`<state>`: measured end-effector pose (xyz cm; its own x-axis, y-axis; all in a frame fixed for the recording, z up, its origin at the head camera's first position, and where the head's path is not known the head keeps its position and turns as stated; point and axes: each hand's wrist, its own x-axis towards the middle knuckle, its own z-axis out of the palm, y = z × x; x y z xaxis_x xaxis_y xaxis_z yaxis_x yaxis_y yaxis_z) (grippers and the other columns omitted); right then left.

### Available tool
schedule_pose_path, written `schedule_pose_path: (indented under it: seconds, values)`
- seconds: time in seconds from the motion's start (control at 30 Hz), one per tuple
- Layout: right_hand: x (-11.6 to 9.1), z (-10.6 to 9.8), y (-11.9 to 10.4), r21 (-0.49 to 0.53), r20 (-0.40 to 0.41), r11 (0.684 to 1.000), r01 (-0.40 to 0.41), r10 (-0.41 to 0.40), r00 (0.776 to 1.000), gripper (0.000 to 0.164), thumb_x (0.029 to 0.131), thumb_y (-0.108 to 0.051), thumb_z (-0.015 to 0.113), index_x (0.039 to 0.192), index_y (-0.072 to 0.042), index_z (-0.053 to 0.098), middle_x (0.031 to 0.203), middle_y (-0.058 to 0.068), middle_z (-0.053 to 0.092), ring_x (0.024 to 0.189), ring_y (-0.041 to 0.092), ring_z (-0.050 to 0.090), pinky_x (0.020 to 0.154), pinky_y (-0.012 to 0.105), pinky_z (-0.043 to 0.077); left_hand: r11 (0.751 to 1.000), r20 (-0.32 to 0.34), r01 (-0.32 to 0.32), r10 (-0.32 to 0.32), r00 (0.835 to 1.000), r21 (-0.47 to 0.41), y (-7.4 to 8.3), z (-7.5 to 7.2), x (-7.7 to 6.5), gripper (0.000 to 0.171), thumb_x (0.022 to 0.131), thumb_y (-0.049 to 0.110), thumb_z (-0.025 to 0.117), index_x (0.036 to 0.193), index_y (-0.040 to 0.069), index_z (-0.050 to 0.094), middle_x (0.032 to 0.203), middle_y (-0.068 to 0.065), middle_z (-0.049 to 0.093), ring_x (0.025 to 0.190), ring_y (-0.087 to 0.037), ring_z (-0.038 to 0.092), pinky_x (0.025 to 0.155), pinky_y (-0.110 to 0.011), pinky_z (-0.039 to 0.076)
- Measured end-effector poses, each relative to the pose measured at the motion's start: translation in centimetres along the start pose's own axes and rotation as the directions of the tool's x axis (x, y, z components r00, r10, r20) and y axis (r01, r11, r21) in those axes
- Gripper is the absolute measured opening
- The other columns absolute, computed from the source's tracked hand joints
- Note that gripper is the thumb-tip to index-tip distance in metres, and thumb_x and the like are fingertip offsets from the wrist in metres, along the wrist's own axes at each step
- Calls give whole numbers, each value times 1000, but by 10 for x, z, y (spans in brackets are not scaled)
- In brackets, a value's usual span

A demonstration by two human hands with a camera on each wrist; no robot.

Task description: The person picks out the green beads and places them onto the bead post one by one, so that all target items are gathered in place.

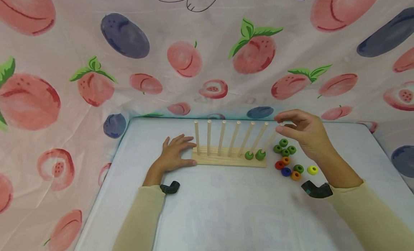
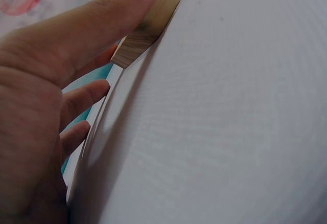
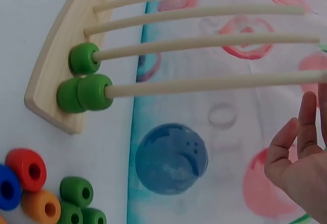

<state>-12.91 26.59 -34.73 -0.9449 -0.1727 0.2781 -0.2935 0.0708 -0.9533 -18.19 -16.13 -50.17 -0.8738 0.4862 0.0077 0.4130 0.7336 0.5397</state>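
Note:
A wooden peg rack (image 1: 226,159) with several upright pegs stands on the white table. My left hand (image 1: 174,152) holds its left end, thumb at the front edge and forefinger at the back; the other fingers are spread. In the left wrist view the thumb (image 2: 117,9) lies along the base's end. My right hand (image 1: 305,134) is at the top of the rightmost peg (image 3: 214,84), thumb and forefinger apart, no bead showing between them. Two green beads (image 3: 95,92) are stacked at that peg's foot. One green bead (image 3: 83,59) sits on the peg beside it.
Right of the rack lie loose beads: several green ones (image 1: 283,142), a red bead (image 1: 279,165), a blue bead (image 1: 286,172), orange beads (image 1: 295,176) and a yellow bead (image 1: 312,170). A fruit-patterned cloth (image 1: 213,64) hangs behind the table's back edge.

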Motion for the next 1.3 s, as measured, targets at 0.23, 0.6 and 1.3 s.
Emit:
schedule_pose_path:
  seconds: [0.23, 0.6, 1.3]
  values:
    - [-5, -13, 1, 13, -29, 1000, 10, -10, 1000, 28, 91, 12, 66, 118, 4, 69, 113, 3, 69, 111, 17, 61, 92, 16, 54, 1000, 1, -3, 3, 1000, 8, 0, 0, -1, 71, 77, 60, 80, 138, 28, 63, 160, 4, 45, 158, -27, 20, 122, -66, -6]
    - [-14, -41, 17, -56, -103, 998, -23, 17, 995, 28, 91, 8, 69, 119, 11, 64, 112, 4, 67, 108, 15, 61, 87, 13, 55, 1000, 0, -1, 1, 1000, 21, -2, 1, 1, 71, 78, 61, 79, 139, 29, 62, 160, 6, 44, 158, -26, 20, 122, -66, -6]
    - [-34, -93, 86, -491, -236, 768, -412, 338, 911, 56, 95, -48, 68, 139, -14, 59, 128, -1, 63, 121, 2, 45, 110, 66, 35, 1000, 7, -3, 3, 1000, 6, -1, 0, 0, 71, 78, 61, 79, 139, 28, 63, 160, 4, 45, 158, -28, 20, 122, -67, -6]
